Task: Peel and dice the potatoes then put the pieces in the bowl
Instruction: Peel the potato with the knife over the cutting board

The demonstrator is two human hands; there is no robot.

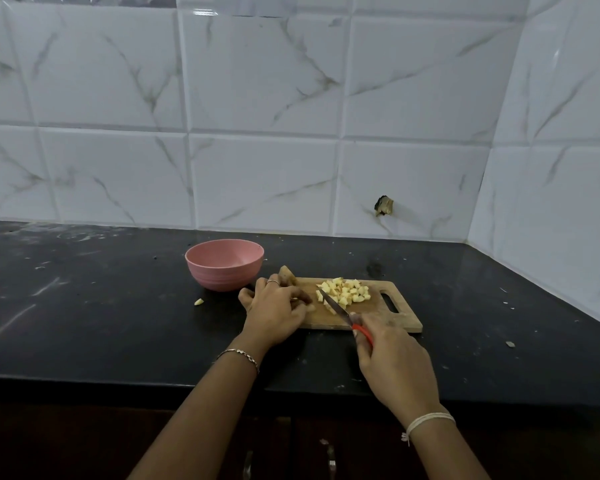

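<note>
Diced potato [347, 291] lies heaped at the middle of the board [392, 322], toward its far edge, between the two hands. The right hand [392, 355] grips the red handle of the knife [336, 308] at the board's near edge. The blade runs diagonally away and to the left, its tip at the near-left side of the heap. The left hand [278, 306] rests on the board's left end with its fingers curled down, and whether they pinch anything cannot be told. A brown-skinned piece [286, 273] sits just behind it. The bowl [222, 277] stands on the worktop [101, 306] just beyond the board's far-left corner, so the dice must travel left past the left hand, the nearer hand. One stray piece [198, 301] lies on the worktop in front of the bowl.
</note>
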